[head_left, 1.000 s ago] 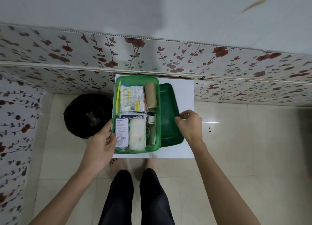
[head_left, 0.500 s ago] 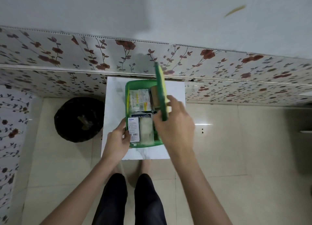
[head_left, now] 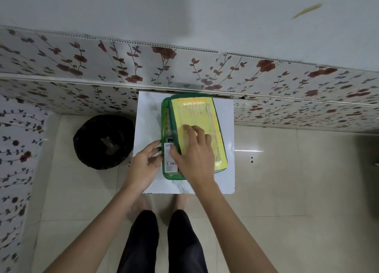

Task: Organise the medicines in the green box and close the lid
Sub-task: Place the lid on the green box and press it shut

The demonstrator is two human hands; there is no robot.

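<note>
The green box stands on a small white table. Its green lid, with a yellow label on top, lies over most of the box, shifted a little to the right, so a strip along the left stays uncovered. A white medicine carton shows in that strip near the front. My right hand grips the lid's front left part, thumb at its left edge and fingers on the label. My left hand rests against the box's left wall with fingers spread. The other medicines are hidden under the lid.
A black-lined bin stands on the tiled floor left of the table. A wall with red flower panels runs right behind the table. My legs and bare feet are just in front of it.
The lid lay open to the right of the box; my right hand lifted it on edge, then laid it down over the box. My left hand stayed at the box's left wall.
</note>
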